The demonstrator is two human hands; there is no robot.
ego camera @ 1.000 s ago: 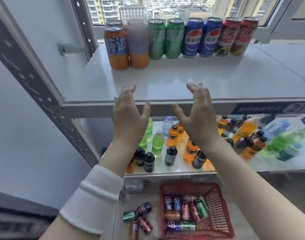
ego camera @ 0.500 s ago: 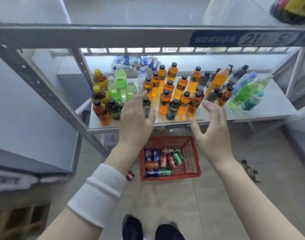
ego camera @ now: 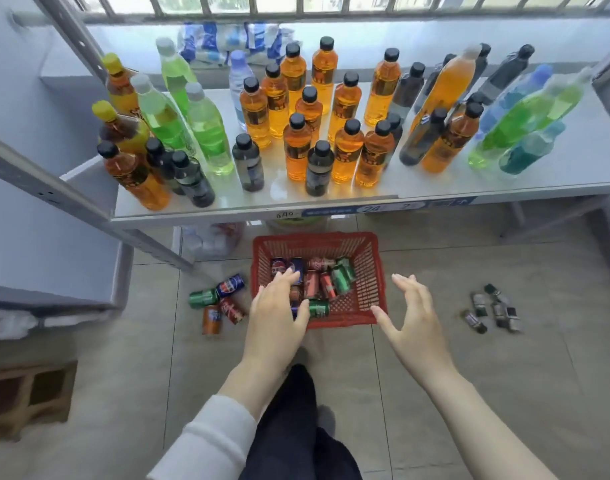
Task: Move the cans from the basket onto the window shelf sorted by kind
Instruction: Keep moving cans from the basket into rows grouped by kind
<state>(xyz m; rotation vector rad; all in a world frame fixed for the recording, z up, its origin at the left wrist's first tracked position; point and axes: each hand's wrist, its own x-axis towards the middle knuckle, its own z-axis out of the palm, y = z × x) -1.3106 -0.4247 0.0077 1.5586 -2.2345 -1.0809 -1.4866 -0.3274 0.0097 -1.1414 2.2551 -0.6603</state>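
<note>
Head view, looking down past a lower shelf [ego camera: 435, 188] crowded with upright bottles [ego camera: 298, 147] to a red basket [ego camera: 314, 237] on the floor. The cans [ego camera: 326, 284] lie on their sides in the basket, mixed by kind: blue at the far left, red and green towards the middle and right, and one green can [ego camera: 319, 308] across the near edge. The left hand [ego camera: 275, 317] is held over the near-left part of the basket, fingers straight and spread, gripping nothing; contact with a can cannot be told. The right hand [ego camera: 414, 320] hovers at the near-right corner, fingers also spread and empty. The two hands are apart. Four loose cans [ego camera: 224, 301] lie on the floor just left of the basket, and some small dark objects [ego camera: 493, 310] lie well apart to the right. The window shelf does not show in this view.

Step in hand, as judged: reaching in for the next cans. To do it well, take two cans of one kind, one per hand, so both go to the same group. Grip each round its middle, not its ends, since cans lying down roll under a loose touch. Lift clear of the basket wall and of the lower shelf's front edge, which overhangs the far rim
</note>
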